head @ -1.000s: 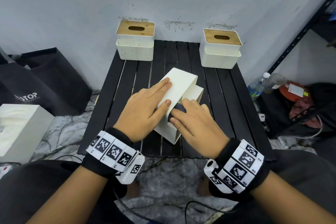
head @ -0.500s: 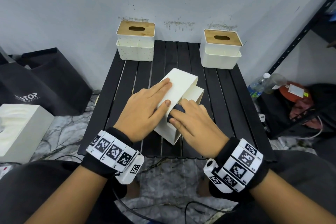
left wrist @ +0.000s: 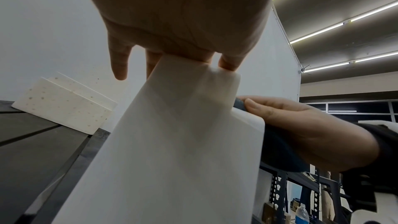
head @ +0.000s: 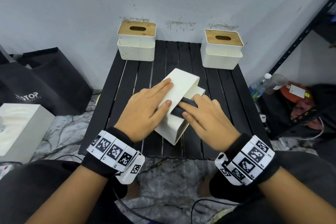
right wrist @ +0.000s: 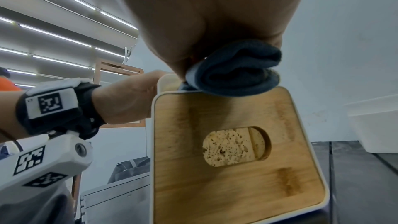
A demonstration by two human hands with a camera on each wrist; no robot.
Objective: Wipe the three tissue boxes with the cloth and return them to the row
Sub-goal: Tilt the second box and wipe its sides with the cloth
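Observation:
A white tissue box (head: 181, 85) lies on its side, askew, in the middle of the black slatted table (head: 123, 96). My left hand (head: 163, 94) rests flat on its upper face, fingers straight. My right hand (head: 203, 114) holds a dark blue cloth (head: 187, 104) against the box's right side, just above the wooden lid (right wrist: 237, 168). In the right wrist view the cloth (right wrist: 234, 72) is bunched under my palm. Two more wooden-lidded boxes stand upright at the back: a speckled box (head: 136, 42) on the left and a plain box (head: 221, 49) on the right.
A gap separates the two back boxes. Left of the table are a black bag (head: 45, 82) and a white carton (head: 20, 129). At the right stand a black metal rack (head: 294, 45), bottles (head: 260, 85) and clutter. Cables (head: 127, 205) lie on the floor near me.
My right hand has slid the cloth slightly to the right along the box's side, so more cloth shows. My left hand and the box have stayed put.

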